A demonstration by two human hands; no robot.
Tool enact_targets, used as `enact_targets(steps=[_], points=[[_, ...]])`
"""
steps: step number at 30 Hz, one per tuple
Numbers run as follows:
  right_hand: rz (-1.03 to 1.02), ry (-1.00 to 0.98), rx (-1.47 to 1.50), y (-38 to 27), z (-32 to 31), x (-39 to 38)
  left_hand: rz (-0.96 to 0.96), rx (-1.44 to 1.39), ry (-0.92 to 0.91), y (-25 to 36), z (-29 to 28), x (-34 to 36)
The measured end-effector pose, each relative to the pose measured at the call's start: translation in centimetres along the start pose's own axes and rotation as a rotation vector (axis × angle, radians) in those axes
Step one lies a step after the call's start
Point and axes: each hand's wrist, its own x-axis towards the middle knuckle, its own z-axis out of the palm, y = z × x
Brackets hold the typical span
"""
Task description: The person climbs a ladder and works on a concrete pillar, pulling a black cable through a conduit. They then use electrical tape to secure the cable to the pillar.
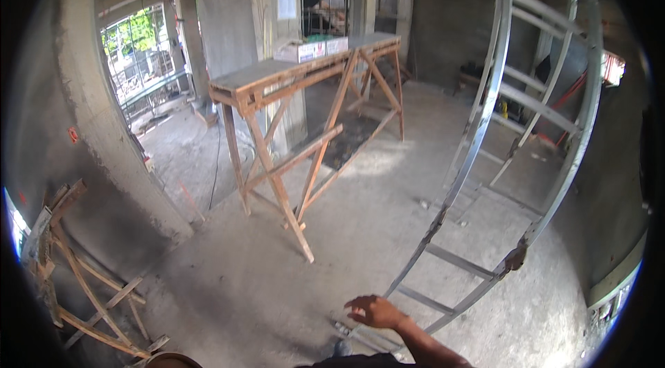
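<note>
Head view: right hand [374, 312], one, low and just right of centre, its forearm rising from the lower edge and slanting up to the left; wrist slightly bent, back of the hand uppermost, fingers pointing left, loosely curled and a little parted, with nothing visible in their hold. Left hand, outside the picture; its state cannot be told. Ladder [539, 110], one, metal, tall, on the right side, its lower end just beyond the right hand; whether the two touch cannot be told. Metal piece [374, 340], one, pale, on the floor below the hand, near a shoe [341, 348]. Wooden trestle [274, 168], one, standing near centre, carrying a white box [312, 50]. Timber frame [100, 312], one, at lower left by the wall.
</note>
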Motion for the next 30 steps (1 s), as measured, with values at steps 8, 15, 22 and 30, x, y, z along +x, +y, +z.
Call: enact_targets(steps=[8, 15, 22, 30], points=[[0.062, 0.078, 0.135, 2.7, -2.8, 7.4, -1.305, 0.086, -0.014, -14.7, 9.9, -13.1], [0.149, -0.012, 0.148, 5.8, 0.0, 15.2, -1.459, -0.288, -0.645, -27.2, 8.2, -20.5], [-0.082, -0.064, 0.644, -0.3, -5.0, 33.1, -1.040, 0.125, -0.514, -46.4, 3.2, -15.2], [-1.045, -0.345, 1.097, -11.3, -10.3, 47.7, -0.732, -0.090, -0.701, -57.0, 8.4, -8.8]])
